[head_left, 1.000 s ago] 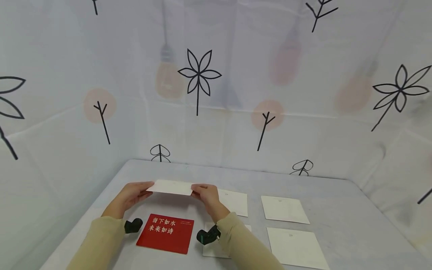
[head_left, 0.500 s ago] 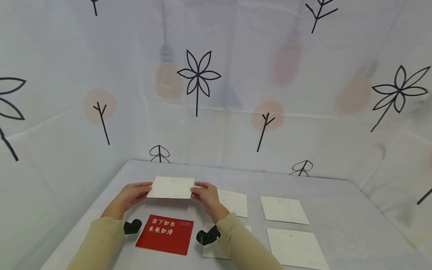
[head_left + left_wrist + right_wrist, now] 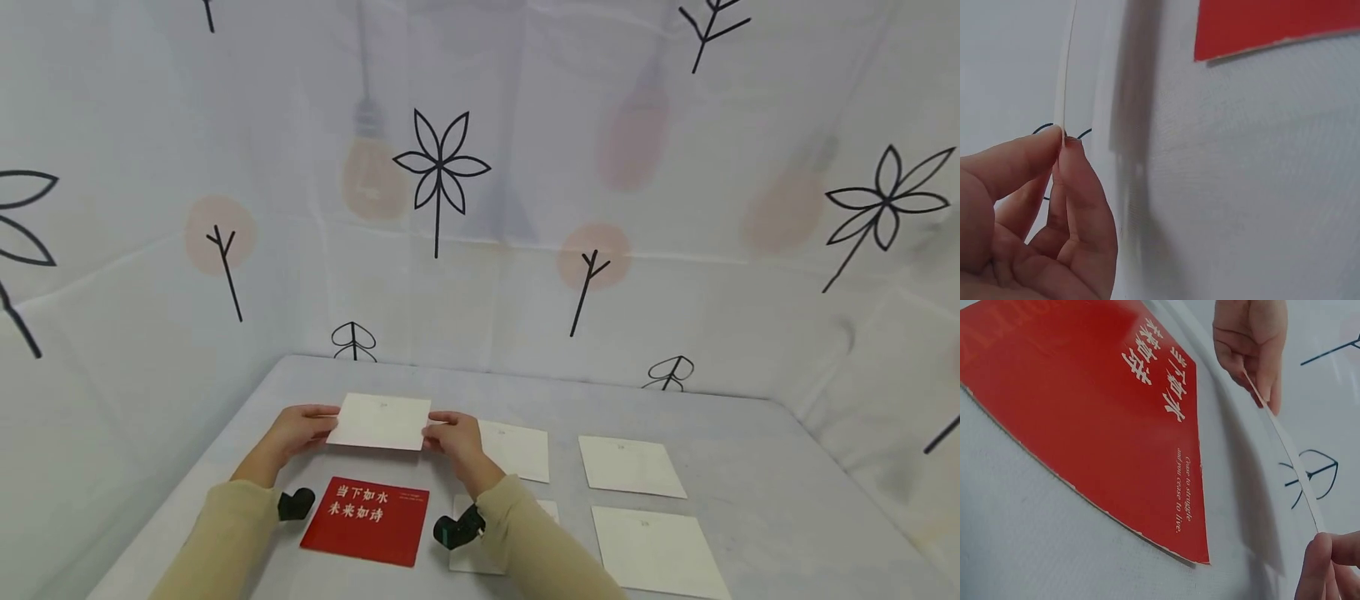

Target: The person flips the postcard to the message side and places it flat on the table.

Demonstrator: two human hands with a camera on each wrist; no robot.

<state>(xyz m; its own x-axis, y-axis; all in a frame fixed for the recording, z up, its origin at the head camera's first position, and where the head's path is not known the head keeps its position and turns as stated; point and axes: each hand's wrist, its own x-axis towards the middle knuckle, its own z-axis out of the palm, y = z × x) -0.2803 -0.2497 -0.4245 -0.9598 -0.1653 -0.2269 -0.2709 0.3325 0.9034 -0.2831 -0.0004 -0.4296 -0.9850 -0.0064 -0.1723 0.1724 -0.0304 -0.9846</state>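
A white card (image 3: 381,421) is held by its two short sides over the far left part of the table. My left hand (image 3: 300,429) pinches its left edge between thumb and fingers. At the opposite edge, the thumb and fingertips of my right hand (image 3: 457,437) pinch it. Seen edge-on in the right wrist view, the card (image 3: 1288,447) bows slightly between both hands, and its shadow falls on the cloth. Nearer to me lies a red card (image 3: 367,533) with white Chinese characters; small English lines show on it in the right wrist view.
Several other white cards lie to the right: one behind my right hand (image 3: 517,450), one partly under my right forearm (image 3: 472,561), two farther right (image 3: 630,467). A patterned white curtain (image 3: 480,308) stands behind the table (image 3: 780,492).
The held white card has tilted so that more of its upper face shows, and its near edge has come down a little. The red card and the other cards have stayed put.
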